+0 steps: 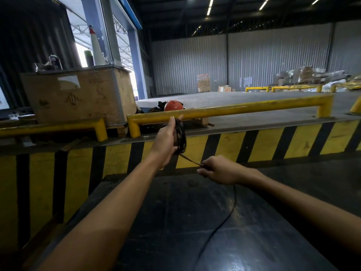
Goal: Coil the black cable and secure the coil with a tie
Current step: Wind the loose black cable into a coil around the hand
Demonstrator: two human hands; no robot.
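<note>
My left hand point(166, 139) grips the thin black cable's coil point(180, 136), right hand point(218, 170) pinches the taut feed; judged risk: overpull spills the loops.

Two hands point(166, 139), one black cable point(180, 133), one crate point(78, 96), one orange helmet point(173, 105).

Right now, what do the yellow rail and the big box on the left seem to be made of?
Yellow rail: probably painted metal tube, glossy, with worn scuffs at the bends. Big box: looks like brown plywood or heavy board, matte and stained, with grey metal-like edging.
</note>
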